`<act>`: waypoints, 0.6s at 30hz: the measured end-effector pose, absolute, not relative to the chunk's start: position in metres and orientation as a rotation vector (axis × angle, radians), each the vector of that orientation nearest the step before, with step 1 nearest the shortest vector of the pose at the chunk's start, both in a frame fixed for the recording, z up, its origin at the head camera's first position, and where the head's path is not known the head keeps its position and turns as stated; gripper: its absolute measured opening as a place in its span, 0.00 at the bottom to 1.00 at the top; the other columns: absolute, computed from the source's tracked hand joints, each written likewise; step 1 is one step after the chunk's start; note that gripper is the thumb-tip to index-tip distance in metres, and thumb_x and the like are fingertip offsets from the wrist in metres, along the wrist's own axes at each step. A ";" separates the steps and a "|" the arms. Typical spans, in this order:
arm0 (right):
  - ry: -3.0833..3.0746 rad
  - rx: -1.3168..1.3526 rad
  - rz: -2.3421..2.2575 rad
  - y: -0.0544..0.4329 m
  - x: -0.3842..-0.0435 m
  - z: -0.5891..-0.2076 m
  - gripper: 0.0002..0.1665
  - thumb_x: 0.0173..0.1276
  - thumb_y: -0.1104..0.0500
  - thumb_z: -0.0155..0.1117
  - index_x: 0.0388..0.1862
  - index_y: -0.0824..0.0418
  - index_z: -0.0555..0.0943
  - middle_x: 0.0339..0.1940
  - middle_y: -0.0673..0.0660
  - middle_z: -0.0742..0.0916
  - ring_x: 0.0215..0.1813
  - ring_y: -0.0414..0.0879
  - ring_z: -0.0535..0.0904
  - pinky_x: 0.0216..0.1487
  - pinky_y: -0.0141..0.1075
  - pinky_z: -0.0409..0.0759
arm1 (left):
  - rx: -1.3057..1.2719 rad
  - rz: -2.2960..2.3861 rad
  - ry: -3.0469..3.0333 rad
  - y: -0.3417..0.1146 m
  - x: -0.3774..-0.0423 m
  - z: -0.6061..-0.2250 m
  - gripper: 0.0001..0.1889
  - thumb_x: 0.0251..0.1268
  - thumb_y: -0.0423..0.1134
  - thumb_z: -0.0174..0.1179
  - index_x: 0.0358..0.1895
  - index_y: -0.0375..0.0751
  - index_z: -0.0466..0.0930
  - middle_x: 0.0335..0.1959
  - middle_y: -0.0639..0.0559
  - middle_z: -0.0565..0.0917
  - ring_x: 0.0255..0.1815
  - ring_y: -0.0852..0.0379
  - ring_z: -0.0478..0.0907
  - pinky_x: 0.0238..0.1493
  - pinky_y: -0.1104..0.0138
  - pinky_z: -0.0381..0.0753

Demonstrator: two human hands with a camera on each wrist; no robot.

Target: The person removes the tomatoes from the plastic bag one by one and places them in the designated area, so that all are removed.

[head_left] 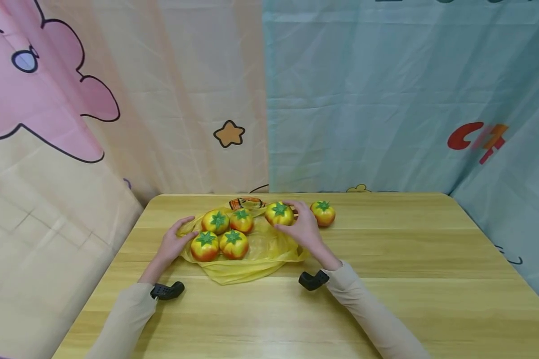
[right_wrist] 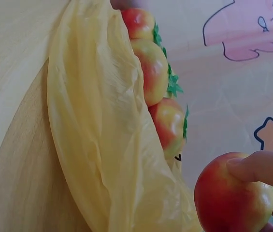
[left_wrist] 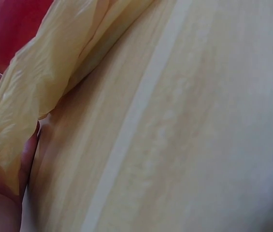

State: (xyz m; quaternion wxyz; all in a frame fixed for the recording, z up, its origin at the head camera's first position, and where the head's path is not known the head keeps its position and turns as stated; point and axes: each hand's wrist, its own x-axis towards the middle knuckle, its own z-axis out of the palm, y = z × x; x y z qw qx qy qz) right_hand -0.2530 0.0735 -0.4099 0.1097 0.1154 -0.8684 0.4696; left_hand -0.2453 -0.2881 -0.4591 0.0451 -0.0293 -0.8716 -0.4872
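My right hand [head_left: 304, 229] grips a round, glossy red-and-yellow fruit with a green star-shaped leaf top [head_left: 279, 213], thumb on one side and fingers on the other. The fruit is at the far right part of a thin, crumpled yellow plastic bag [head_left: 233, 273]. My left hand [head_left: 172, 244] is at the bag's left edge, with the film lying across it; the left wrist view is cropped too closely for me to tell whether my fingers pinch the plastic or only touch it.

Between my hands, four more such fruits sit close together on the bag, leaf tops up: the back left fruit [head_left: 215, 221], the back right fruit [head_left: 241, 221], the front left fruit [head_left: 204, 246], just beside my left hand, and the front right fruit [head_left: 234, 244]. A lone fruit [head_left: 323, 213] lies off the bag, to the right of my right hand. An orange-and-dark printed patch [head_left: 247, 203] shows behind the back right fruit.

I wear long beige sleeves [head_left: 130, 311] and a black wrist device [head_left: 167, 291] on each arm. The pale wood-grain table [head_left: 269, 314] meets a peach and blue-green fabric curtain [head_left: 359, 99], printed with an orange star [head_left: 229, 133] and a pink cartoon figure [head_left: 58, 94].
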 end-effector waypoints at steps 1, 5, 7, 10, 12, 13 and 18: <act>-2.549 0.342 1.381 0.075 -0.252 -0.409 0.38 0.48 0.59 0.79 0.60 0.58 0.77 0.58 0.60 0.79 0.54 0.55 0.77 0.55 0.46 0.80 | -0.092 -1.485 -2.662 -0.288 -0.246 -0.460 0.28 0.68 0.40 0.58 0.68 0.36 0.65 0.72 0.35 0.63 0.76 0.37 0.51 0.75 0.43 0.48; -2.551 0.344 1.385 0.082 -0.250 -0.405 0.37 0.49 0.59 0.78 0.61 0.59 0.76 0.58 0.61 0.78 0.54 0.55 0.77 0.55 0.46 0.80 | -0.097 -1.477 -2.660 -0.289 -0.246 -0.460 0.28 0.68 0.40 0.58 0.68 0.36 0.65 0.72 0.35 0.63 0.76 0.37 0.51 0.74 0.42 0.48; -2.550 0.344 1.389 0.085 -0.249 -0.404 0.37 0.50 0.59 0.78 0.61 0.59 0.76 0.59 0.62 0.77 0.54 0.55 0.77 0.55 0.46 0.80 | -0.102 -1.472 -2.658 -0.289 -0.246 -0.460 0.28 0.68 0.40 0.58 0.68 0.35 0.65 0.72 0.35 0.63 0.76 0.37 0.51 0.74 0.43 0.48; -2.542 0.336 1.386 0.090 -0.247 -0.402 0.38 0.50 0.59 0.78 0.61 0.59 0.76 0.59 0.61 0.77 0.54 0.55 0.77 0.54 0.47 0.80 | -0.107 -1.468 -2.658 -0.288 -0.245 -0.459 0.28 0.68 0.39 0.58 0.68 0.35 0.64 0.72 0.35 0.63 0.76 0.36 0.52 0.74 0.42 0.49; -2.538 0.329 1.392 0.093 -0.246 -0.401 0.38 0.50 0.60 0.78 0.61 0.59 0.76 0.59 0.61 0.77 0.54 0.55 0.77 0.55 0.47 0.80 | -0.112 -1.468 -2.660 -0.288 -0.245 -0.458 0.28 0.68 0.40 0.58 0.69 0.35 0.64 0.72 0.35 0.63 0.75 0.36 0.51 0.74 0.42 0.49; -2.534 0.327 1.393 0.094 -0.246 -0.401 0.38 0.50 0.60 0.78 0.61 0.59 0.76 0.58 0.61 0.77 0.54 0.55 0.77 0.55 0.47 0.80 | -0.114 -1.469 -2.661 -0.288 -0.245 -0.458 0.29 0.68 0.40 0.59 0.69 0.35 0.64 0.72 0.34 0.63 0.75 0.36 0.51 0.74 0.42 0.49; -2.512 0.318 1.404 0.102 -0.245 -0.399 0.38 0.50 0.61 0.78 0.61 0.61 0.76 0.57 0.63 0.77 0.53 0.56 0.77 0.53 0.47 0.81 | -0.111 -1.469 -2.664 -0.289 -0.244 -0.458 0.28 0.68 0.40 0.58 0.69 0.36 0.64 0.72 0.35 0.62 0.76 0.36 0.51 0.74 0.42 0.48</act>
